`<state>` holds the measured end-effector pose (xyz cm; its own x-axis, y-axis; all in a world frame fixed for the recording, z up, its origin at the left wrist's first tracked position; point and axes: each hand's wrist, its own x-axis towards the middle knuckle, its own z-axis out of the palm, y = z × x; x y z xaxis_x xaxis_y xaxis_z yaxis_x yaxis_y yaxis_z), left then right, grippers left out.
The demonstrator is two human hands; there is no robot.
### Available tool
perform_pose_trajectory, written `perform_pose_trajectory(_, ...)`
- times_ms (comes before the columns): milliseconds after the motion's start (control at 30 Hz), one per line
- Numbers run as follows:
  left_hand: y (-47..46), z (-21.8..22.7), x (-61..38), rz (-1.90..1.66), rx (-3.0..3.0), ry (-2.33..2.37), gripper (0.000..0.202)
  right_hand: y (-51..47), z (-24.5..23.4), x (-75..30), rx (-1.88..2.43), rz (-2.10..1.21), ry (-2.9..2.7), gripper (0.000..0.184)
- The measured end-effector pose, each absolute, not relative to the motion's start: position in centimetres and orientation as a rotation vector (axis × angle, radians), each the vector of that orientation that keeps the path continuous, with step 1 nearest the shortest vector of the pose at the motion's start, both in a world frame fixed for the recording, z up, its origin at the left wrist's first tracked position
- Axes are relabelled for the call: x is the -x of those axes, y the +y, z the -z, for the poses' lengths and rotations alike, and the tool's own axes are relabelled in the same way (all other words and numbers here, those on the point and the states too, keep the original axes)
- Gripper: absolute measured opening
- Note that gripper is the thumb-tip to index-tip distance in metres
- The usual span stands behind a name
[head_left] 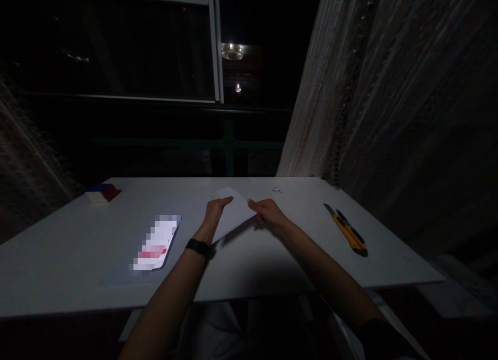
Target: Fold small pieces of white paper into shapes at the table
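Observation:
A white sheet of paper is held tilted above the table between my two hands. My left hand grips its left side, thumb lying on top and the other fingers hidden beneath. At the right corner, my right hand pinches the sheet between thumb and fingers. Left of my left wrist, a lit phone lies on the table, its screen blurred out. A yellow and black utility knife with its blade out rests off to the right, beside a dark pen-like object.
The white table stands before a dark window with a curtain at the right. A puzzle cube in blue, red and white sits at the far left. Small paper scraps lie near the back edge.

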<state>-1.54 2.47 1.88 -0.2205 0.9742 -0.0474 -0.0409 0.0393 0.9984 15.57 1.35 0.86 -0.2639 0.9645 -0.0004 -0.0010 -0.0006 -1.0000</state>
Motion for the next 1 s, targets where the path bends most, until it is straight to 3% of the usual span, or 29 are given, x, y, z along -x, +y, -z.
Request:
perform_pose_trajectory(167,3.3,-1.3,2.2,-1.357,-1.090,1.398,0.020,1.1,-1.1,-15.6,1.056,-1.406,-1.441,0.050)
perform_pose_trajectory(367,2.6,-1.4,1.9,-1.370,-0.972,1.258,0.021,1.7,-1.2,-16.0,1.096,-1.222,-1.348,0.061)
perform_pose_trajectory(633,1.1,-1.2,0.6,-1.174,-0.957,0.897,0.027,2.2,-0.7,-16.2,1.060,-1.241,-1.419,0.041)
perform_pose_trajectory(833,1.0,-1.5,1.4,-1.137,-1.119,0.813,0.038,2.5,-2.5,-19.6,1.119,-1.370,-2.008,0.036)
perform_pose_trajectory(1000,0.9,-0.8,1.1,-0.858,-1.420,0.960,0.033,2.7,-3.1,-20.4,1.141,-1.347,-2.367,0.033)
